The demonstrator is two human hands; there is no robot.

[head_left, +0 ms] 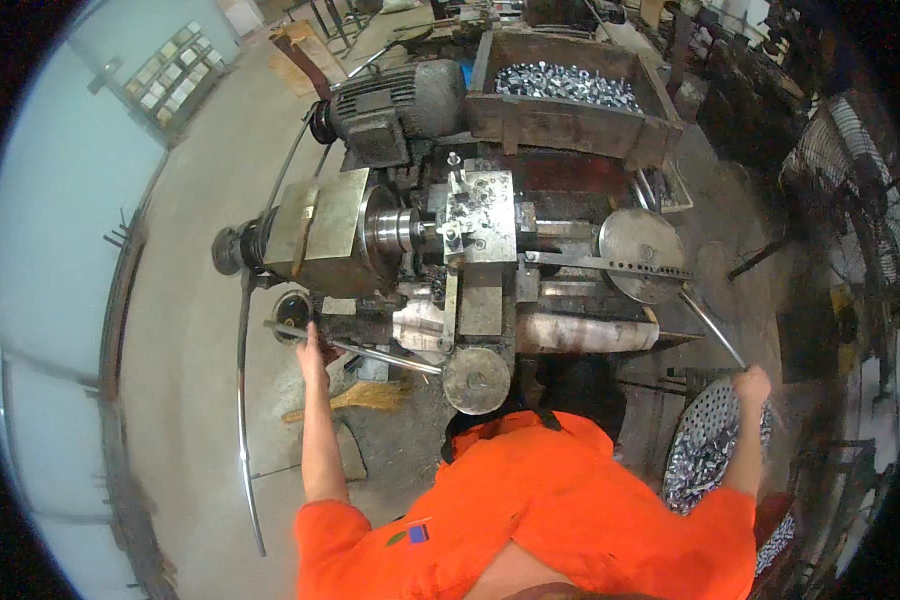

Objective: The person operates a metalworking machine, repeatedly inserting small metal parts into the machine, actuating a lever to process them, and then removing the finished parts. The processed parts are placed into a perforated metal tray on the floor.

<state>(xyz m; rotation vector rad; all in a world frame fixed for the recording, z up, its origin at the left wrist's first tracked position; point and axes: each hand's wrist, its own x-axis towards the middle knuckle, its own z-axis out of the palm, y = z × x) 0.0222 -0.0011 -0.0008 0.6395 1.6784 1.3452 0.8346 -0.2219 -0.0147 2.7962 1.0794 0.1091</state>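
Observation:
In front of me stands a small metal lathe, with a grey headstock (320,222) on the left and a shiny chuck (395,230) facing a square tool post block (487,217). My left hand (313,352) is closed around the outer part of a long lever handle (385,358), which runs to a round disc (476,380) at the near side. Out to the right, my right hand (751,385) grips the end of a second metal lever (712,327). That lever slopes down from a larger round disc (642,257) at the lathe's right end. Any workpiece in the chuck is too small to make out.
A dark electric motor (400,105) sits behind the headstock. Beyond the lathe, a wooden crate (570,118) holds many small metal parts. A perforated basket (692,425) of metal pieces stands below my right arm. A straw broom (365,397) lies on the floor; a fan (845,190) stands right.

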